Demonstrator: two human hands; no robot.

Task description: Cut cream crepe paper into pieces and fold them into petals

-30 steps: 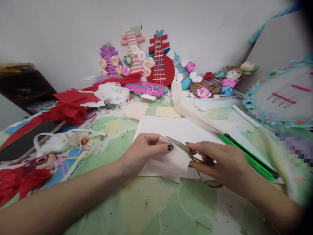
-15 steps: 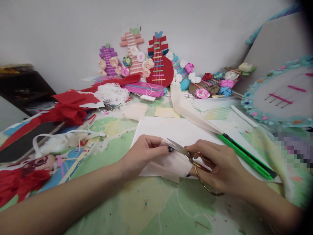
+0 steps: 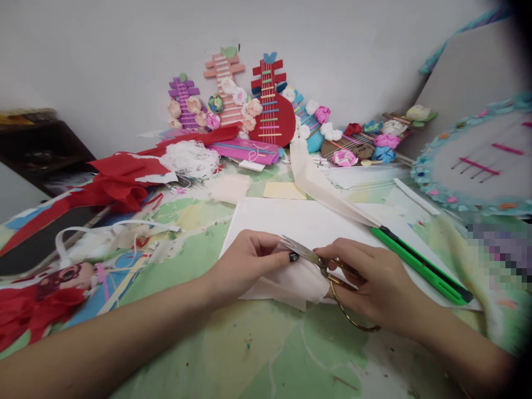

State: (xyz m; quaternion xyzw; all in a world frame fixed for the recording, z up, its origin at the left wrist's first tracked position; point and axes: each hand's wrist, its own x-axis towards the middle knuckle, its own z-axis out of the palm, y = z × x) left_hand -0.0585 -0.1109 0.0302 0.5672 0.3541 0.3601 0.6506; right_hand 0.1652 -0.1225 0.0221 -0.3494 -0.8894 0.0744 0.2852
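My left hand (image 3: pixel 247 261) pinches a small piece of white fabric (image 3: pixel 305 282) over a white paper sheet (image 3: pixel 291 219) in the middle of the table. My right hand (image 3: pixel 372 285) grips gold-handled scissors (image 3: pixel 322 260), fingers through the loops. The blades point left and lie on the fabric next to my left thumb. A long cream strip (image 3: pixel 316 183) runs from the sheet toward the back.
A green utility knife (image 3: pixel 419 266) lies just right of my right hand. Red fabric (image 3: pixel 120 177) and white thread (image 3: pixel 191 158) are at the left, and foam guitar-shaped crafts (image 3: pixel 272 105) with small fabric roses (image 3: pixel 344 158) line the wall. A round decorated board (image 3: pixel 482 160) stands at the right.
Both hands and the fabric have shifted slightly downward. The scissors have worked a little further along the fabric, with my left thumb now closer to the blades.
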